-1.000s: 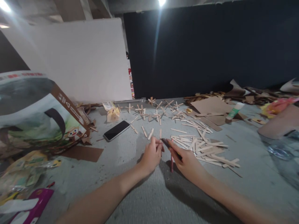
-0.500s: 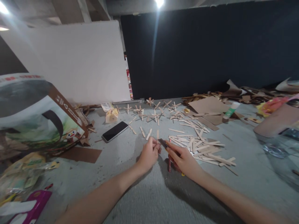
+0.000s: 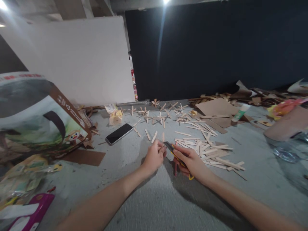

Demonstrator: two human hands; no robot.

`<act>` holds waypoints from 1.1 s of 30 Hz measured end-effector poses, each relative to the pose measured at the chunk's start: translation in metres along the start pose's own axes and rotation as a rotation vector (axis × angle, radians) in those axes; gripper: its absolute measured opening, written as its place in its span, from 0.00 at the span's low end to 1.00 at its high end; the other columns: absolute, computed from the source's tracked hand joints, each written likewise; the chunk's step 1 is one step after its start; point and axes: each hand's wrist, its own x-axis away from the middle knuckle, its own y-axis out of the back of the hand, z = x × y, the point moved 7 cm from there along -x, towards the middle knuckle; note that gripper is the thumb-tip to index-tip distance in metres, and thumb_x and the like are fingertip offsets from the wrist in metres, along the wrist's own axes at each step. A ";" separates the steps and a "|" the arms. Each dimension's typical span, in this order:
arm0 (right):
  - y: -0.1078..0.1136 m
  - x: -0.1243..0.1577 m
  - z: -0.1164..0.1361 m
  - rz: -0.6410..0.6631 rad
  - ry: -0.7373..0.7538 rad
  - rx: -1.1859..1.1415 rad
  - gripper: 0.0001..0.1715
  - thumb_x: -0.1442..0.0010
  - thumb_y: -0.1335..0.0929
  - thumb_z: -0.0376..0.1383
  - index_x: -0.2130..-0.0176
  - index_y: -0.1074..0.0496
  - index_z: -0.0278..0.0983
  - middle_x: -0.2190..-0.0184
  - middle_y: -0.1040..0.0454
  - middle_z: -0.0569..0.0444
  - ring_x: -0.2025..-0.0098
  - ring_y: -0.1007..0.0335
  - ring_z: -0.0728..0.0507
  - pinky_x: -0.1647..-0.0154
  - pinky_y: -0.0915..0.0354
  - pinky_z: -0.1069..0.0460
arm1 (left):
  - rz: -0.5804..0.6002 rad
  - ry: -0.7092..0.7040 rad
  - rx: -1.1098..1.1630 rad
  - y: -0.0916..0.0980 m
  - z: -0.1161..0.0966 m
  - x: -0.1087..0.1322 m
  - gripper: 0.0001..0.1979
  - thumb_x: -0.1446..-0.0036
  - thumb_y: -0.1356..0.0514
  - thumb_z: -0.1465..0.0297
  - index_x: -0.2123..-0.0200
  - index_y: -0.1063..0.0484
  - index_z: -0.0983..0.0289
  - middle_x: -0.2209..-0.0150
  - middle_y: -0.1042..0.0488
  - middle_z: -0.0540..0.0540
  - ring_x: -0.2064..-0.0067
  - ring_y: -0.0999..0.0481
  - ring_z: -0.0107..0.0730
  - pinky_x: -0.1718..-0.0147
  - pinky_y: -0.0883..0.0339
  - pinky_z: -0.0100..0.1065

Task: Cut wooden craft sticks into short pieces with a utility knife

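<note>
My left hand (image 3: 155, 156) is closed, its fingertips pinching a small wooden craft stick (image 3: 163, 137) that points up and away. My right hand (image 3: 190, 160) grips a yellow utility knife (image 3: 178, 158). Its dark blade end reaches toward the left fingertips, close to the stick; whether it touches, I cannot tell. A red pen-like stick (image 3: 175, 169) shows below the right fingers, partly hidden; whether it is held too is unclear. Right of the hands lies a heap of loose craft sticks (image 3: 214, 154). Short sticks (image 3: 154, 137) lie just beyond the left hand.
Crossed stick pieces (image 3: 161, 118) stand toward the back. A phone (image 3: 119, 133) lies left of centre, near a printed box (image 3: 48, 118). Cardboard sheets (image 3: 214, 107) and a glue stick (image 3: 241, 113) sit back right. A purple tool (image 3: 36, 208) is front left.
My right hand has turned slightly, showing more of the knife's yellow handle. My left hand keeps its pinch on the craft stick. The whole view has shifted a little.
</note>
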 end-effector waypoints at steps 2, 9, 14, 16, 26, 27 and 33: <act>0.001 0.000 -0.001 -0.005 -0.028 -0.046 0.37 0.48 0.25 0.59 0.50 0.24 0.37 0.81 0.36 0.65 0.88 0.53 0.55 0.90 0.51 0.56 | -0.002 -0.006 -0.004 0.000 0.000 0.000 0.15 0.38 0.39 0.59 0.70 0.40 0.59 0.80 0.33 0.44 0.78 0.35 0.26 0.76 0.45 0.29; -0.007 0.007 -0.001 0.026 -0.122 -0.149 0.34 0.50 0.23 0.55 0.52 0.24 0.37 0.80 0.35 0.65 0.87 0.56 0.57 0.89 0.56 0.59 | -0.001 -0.008 0.057 -0.001 -0.001 0.000 0.12 0.40 0.38 0.64 0.71 0.39 0.60 0.79 0.32 0.45 0.77 0.33 0.26 0.76 0.44 0.28; -0.010 0.006 0.000 0.015 -0.043 -0.108 0.36 0.48 0.24 0.59 0.51 0.23 0.37 0.80 0.35 0.64 0.87 0.54 0.56 0.89 0.54 0.58 | -0.007 -0.018 0.111 -0.003 0.001 0.000 0.10 0.39 0.40 0.66 0.69 0.39 0.60 0.77 0.30 0.47 0.76 0.32 0.26 0.75 0.42 0.29; -0.007 0.004 0.001 -0.002 0.019 -0.045 0.40 0.47 0.26 0.59 0.46 0.24 0.36 0.81 0.36 0.65 0.87 0.53 0.55 0.89 0.51 0.57 | 0.003 -0.009 0.138 -0.004 0.004 -0.001 0.12 0.37 0.40 0.61 0.67 0.39 0.60 0.78 0.29 0.47 0.78 0.33 0.26 0.76 0.43 0.29; 0.007 0.001 0.011 -0.117 0.250 0.398 0.37 0.33 0.35 0.53 0.36 0.27 0.33 0.85 0.35 0.62 0.87 0.43 0.49 0.85 0.41 0.54 | 0.014 -0.020 0.175 -0.003 -0.001 0.000 0.28 0.41 0.39 0.43 0.55 0.39 0.61 0.77 0.26 0.46 0.83 0.35 0.24 0.82 0.46 0.26; 0.007 0.001 0.011 -0.118 0.252 0.414 0.37 0.33 0.36 0.52 0.36 0.27 0.33 0.85 0.34 0.61 0.87 0.43 0.49 0.85 0.41 0.54 | 0.013 -0.028 0.171 -0.002 -0.002 0.000 0.28 0.41 0.39 0.43 0.54 0.39 0.61 0.77 0.26 0.46 0.83 0.35 0.24 0.83 0.46 0.26; 0.004 0.001 0.008 -0.097 0.231 0.396 0.37 0.33 0.36 0.53 0.36 0.28 0.32 0.85 0.35 0.62 0.88 0.45 0.50 0.86 0.43 0.55 | 0.040 -0.035 0.164 -0.004 -0.004 0.000 0.28 0.42 0.40 0.42 0.58 0.36 0.61 0.77 0.27 0.47 0.84 0.34 0.24 0.83 0.44 0.26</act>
